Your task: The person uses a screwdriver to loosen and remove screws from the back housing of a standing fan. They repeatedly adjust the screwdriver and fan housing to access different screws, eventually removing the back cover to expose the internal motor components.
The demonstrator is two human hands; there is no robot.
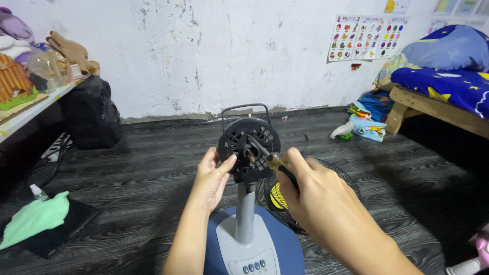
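Centre frame: left hand steadies the black fan motor housing w/ thumb on its rim, so it won't swing. Right hand, grip closed on a screwdriver, tip at the housing hub. Detached fan grille on floor behind.

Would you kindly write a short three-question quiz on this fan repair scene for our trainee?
1. True or false: the left hand touches the side of the black fan motor housing.
2. Which tool does the right hand hold? A) hammer B) screwdriver C) pliers
3. What lies on the floor behind the right hand, beside the grey fan pole?

Key
1. True.
2. B; its tip points at the housing's centre.
3. The black wire fan grille.
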